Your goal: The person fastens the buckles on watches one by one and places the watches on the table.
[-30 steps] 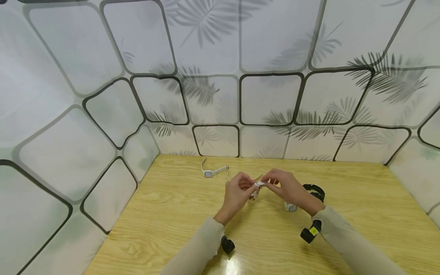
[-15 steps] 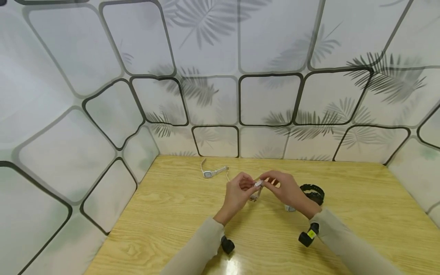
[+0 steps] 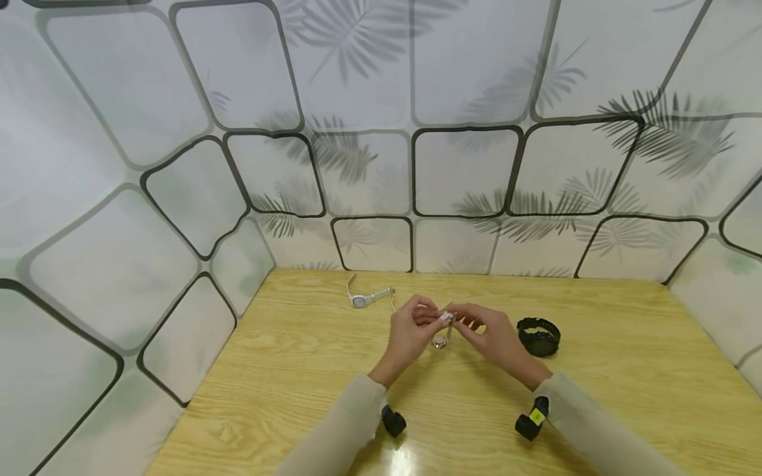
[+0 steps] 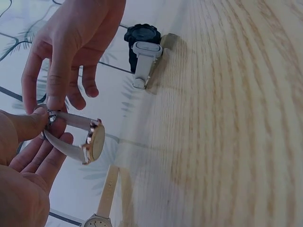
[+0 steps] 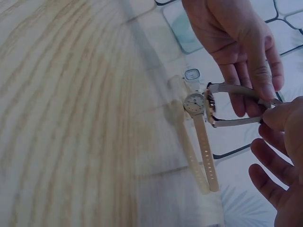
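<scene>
Between my two hands hangs a wristwatch (image 4: 98, 141) with a rose-gold case and a pale strap, its strap ends brought together into a loop. My left hand (image 3: 407, 337) pinches the strap ends at the clasp between thumb and fingers. My right hand (image 3: 494, 337) pinches the same spot from the other side, thumb and index finger meeting the left thumb. In the head view the watch case (image 3: 439, 342) dangles below the fingers, while the clasp itself is mostly covered by fingertips.
A white watch with a squarish face (image 3: 358, 301) lies at the back left. Near it is a beige-strap watch (image 5: 194, 104). To the right lie a black watch (image 3: 538, 338) and a pale grey watch (image 4: 146, 52), the latter hidden behind my right arm in the head view. A patterned wall backs the table.
My right hand has shifted slightly left and down, its fingers closer to the left ones. The hanging case has turned so its dial shows. The pale watch by the right arm is now covered.
</scene>
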A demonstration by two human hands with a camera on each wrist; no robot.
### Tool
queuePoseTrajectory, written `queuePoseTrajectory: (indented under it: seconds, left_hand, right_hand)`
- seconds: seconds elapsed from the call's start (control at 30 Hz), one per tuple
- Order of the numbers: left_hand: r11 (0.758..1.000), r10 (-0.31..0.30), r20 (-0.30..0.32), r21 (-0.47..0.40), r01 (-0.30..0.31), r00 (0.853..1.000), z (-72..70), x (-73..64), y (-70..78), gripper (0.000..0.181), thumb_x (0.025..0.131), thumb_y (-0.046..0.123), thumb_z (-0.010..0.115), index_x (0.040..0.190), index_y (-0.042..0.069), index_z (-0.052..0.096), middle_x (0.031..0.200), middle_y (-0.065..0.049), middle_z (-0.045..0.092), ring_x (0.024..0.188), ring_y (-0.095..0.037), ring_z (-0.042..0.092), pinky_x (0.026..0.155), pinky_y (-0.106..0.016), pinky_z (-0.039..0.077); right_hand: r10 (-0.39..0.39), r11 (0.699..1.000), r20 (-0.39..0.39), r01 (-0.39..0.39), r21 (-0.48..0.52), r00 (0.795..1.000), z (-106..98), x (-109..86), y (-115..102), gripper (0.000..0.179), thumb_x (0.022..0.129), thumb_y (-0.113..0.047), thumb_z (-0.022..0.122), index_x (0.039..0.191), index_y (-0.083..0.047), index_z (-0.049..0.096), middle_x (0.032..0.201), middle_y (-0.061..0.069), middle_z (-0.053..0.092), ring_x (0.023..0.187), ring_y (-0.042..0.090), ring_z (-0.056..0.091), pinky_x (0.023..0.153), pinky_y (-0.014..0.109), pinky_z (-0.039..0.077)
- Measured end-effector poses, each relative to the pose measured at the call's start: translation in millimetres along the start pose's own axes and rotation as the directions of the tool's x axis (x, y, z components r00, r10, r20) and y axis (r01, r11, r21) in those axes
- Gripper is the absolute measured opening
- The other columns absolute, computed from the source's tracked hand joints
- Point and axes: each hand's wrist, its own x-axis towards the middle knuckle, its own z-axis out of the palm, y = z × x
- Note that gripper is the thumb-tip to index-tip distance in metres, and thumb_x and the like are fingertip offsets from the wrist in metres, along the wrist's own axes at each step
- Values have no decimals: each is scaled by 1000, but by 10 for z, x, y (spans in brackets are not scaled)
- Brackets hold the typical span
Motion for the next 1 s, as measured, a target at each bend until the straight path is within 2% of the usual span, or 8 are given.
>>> queuePoseTrajectory:
  seconds: [0.23, 0.4, 0.5, 0.6, 0.7, 0.83, 1.0]
  left_hand:
    - [998, -28, 15, -53, 29, 999, 27, 3, 14, 25, 87, 0, 80, 105, -2, 63, 98, -21, 76, 87, -34, 76, 73, -28, 62]
    - [999, -37, 10, -34, 37, 999, 43, -2, 6, 25, 87, -1, 80, 106, -2, 63, 98, -20, 76, 87, -34, 76, 74, -26, 61]
    - [998, -49, 16, -30, 50, 999, 49, -5, 17, 26, 88, -3, 79, 108, -5, 62, 99, -22, 75, 89, -38, 75, 74, -24, 60]
    - [998, -63, 34, -29, 64, 997, 44, -16, 75, 29, 87, -7, 77, 109, -10, 60, 101, -27, 73, 92, -44, 73, 76, -23, 60]
    - [998, -62, 57, -27, 63, 996, 24, -37, 200, 31, 86, -11, 76, 111, -14, 57, 102, -32, 71, 93, -48, 71, 77, -23, 59]
    - [999, -37, 66, -14, 38, 997, -10, -67, 343, 29, 88, -12, 75, 110, -13, 57, 99, -32, 71, 90, -48, 72, 76, -24, 60]
    - [999, -44, 44, -6, 45, 998, -22, -72, 356, 26, 89, -10, 75, 109, -11, 58, 97, -31, 72, 90, -46, 72, 77, -27, 61]
  right_hand:
    - [2, 1000, -56, -1, 20, 998, 47, -30, -30, 34, 92, -4, 77, 125, -10, 73, 109, 3, 76, 78, 10, 68, 62, 30, 58]
    - [-54, 998, -105, 56, 17, 993, 54, -16, -35, 32, 90, 2, 77, 120, -8, 76, 104, 2, 74, 78, 9, 68, 64, 27, 58]
    - [-73, 997, -117, 76, 26, 990, 54, -13, -40, 31, 89, 3, 77, 119, -7, 77, 103, 2, 74, 78, 10, 69, 65, 27, 59]
    - [-58, 997, -121, 64, 41, 991, 61, -20, -40, 32, 90, 3, 77, 120, -7, 76, 103, 3, 74, 79, 11, 70, 65, 26, 60]
    - [-32, 998, -130, 38, 44, 991, 68, -26, -26, 32, 90, 3, 76, 121, -8, 76, 104, 4, 74, 80, 12, 70, 66, 25, 60]
    - [-12, 999, -135, 18, 47, 991, 69, -21, -12, 32, 90, 2, 77, 121, -10, 77, 104, 3, 74, 81, 12, 70, 67, 25, 60]
    - [-15, 998, -124, 22, 57, 992, 60, -13, -21, 32, 91, 1, 76, 122, -10, 76, 104, 2, 74, 80, 12, 70, 67, 26, 60]
